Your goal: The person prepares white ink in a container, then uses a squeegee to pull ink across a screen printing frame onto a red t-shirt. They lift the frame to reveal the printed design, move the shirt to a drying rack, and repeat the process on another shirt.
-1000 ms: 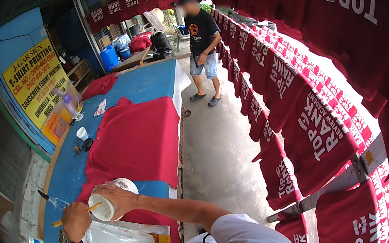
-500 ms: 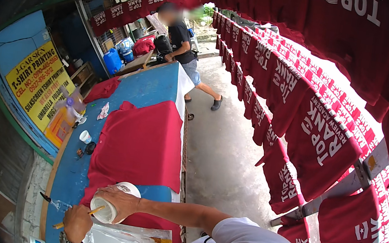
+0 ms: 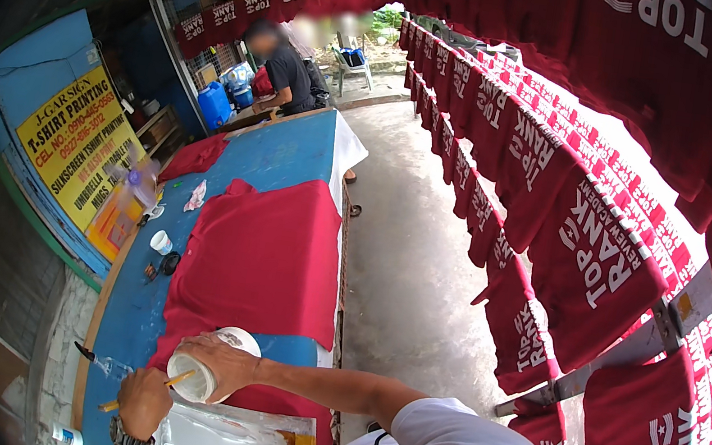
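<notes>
Clearly lettered maroon shirts (image 3: 592,256), plus right hand (image 3: 216,364) on perhaps printed tub (image 3: 198,386)

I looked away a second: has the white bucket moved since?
No, not visibly: against the blue table, the white bucket stays in about the same place, in the right hand.

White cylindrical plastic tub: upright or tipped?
Tipped: the right hand holds the tub slanted, its open mouth facing down-left toward the left hand and yellowish stick.
</notes>
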A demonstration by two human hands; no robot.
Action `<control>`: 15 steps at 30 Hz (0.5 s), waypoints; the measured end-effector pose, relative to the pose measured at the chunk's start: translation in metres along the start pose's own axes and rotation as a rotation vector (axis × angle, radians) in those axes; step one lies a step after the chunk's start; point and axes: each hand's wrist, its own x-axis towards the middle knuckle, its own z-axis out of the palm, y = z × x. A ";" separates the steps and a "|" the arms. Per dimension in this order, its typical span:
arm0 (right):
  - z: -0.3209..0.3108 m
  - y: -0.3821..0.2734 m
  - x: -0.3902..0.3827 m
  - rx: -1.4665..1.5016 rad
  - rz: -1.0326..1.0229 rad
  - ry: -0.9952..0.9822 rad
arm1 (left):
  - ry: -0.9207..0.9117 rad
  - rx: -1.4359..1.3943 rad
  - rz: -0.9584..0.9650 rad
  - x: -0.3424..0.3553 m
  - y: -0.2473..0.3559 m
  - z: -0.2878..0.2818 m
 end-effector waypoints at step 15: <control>-0.001 0.005 0.005 -0.008 0.065 -0.084 | 0.160 -0.063 0.083 -0.018 0.012 0.010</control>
